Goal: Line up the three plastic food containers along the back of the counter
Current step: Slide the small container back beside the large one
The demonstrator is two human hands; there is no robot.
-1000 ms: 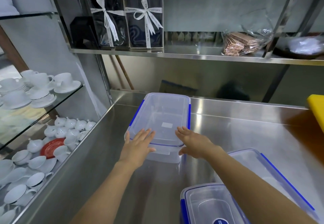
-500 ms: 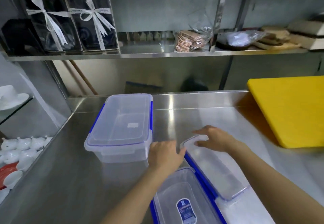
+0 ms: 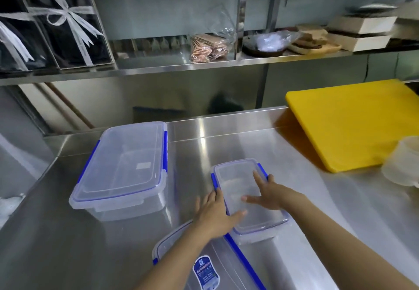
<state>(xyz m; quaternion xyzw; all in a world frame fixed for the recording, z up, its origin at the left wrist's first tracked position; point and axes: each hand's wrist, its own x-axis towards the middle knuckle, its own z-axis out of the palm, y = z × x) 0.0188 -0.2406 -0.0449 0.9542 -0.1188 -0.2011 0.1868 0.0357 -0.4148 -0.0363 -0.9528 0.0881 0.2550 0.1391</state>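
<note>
Three clear plastic containers with blue lid clips sit on the steel counter (image 3: 56, 251). The large one (image 3: 122, 167) stands at the back left, near the raised back edge. A smaller one (image 3: 238, 176) lies in the middle. My left hand (image 3: 215, 212) grips its near left edge, thumb over the lid. On top of that lid, my right hand (image 3: 269, 194) presses flat with the fingers spread. The third container (image 3: 226, 269), with a blue label, is at the front edge, partly under my left forearm.
A yellow cutting board (image 3: 353, 122) leans at the back right of the counter. A stack of pale round tubs (image 3: 405, 160) stands at the right edge. A steel shelf (image 3: 204, 65) above holds ribboned boxes, a bag of brown sheets and flat boxes.
Both hands left the large container at the back left and came onto the smaller one. That smaller container has slid away from the front, toward the counter's middle. The view swung right.
</note>
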